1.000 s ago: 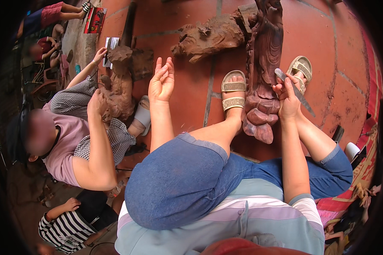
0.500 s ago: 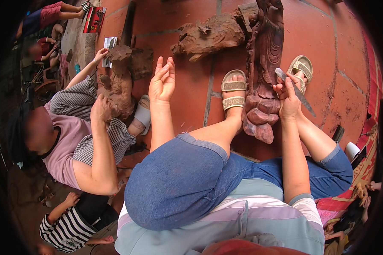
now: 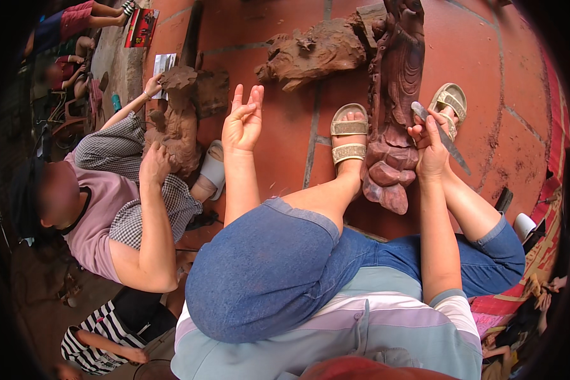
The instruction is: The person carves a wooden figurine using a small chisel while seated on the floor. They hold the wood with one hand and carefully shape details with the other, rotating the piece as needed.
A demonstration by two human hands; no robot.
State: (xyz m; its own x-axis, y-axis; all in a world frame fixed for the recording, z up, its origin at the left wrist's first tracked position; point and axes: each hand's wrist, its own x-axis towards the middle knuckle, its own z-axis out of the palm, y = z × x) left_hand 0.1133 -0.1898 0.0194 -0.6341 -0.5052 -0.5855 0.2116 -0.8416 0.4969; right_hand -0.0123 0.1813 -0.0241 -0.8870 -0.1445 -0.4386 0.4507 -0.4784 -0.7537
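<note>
My right hand [image 3: 430,155] is closed on a flat, tapered grey metal tool [image 3: 453,151], which looks like a file or blade. Its rounded end shows above the fingers and its pointed end slants down to the right. Just left of that hand stands a tall reddish-brown wood carving [image 3: 400,82] with draped folds and a lumpy, rock-like base, between my sandalled feet. My left hand [image 3: 242,126] is raised palm up over the floor, apart from the carving. Two of its fingers stretch out, the thumb bends across the palm, and nothing shows in it.
A rough wood carving [image 3: 316,54] lies beyond my left foot. At the left, a co-worker in a pink shirt [image 3: 101,221] sits by another wooden figure [image 3: 182,142], one hand near its side. Wood dust specks the red tiles [image 3: 462,57]. A patterned red mat [image 3: 544,234] lies at the right.
The fingers of my left hand have shifted slightly, and two now stand farther apart. The co-worker's near hand has moved a little. At lower left, the person in stripes has moved an arm.
</note>
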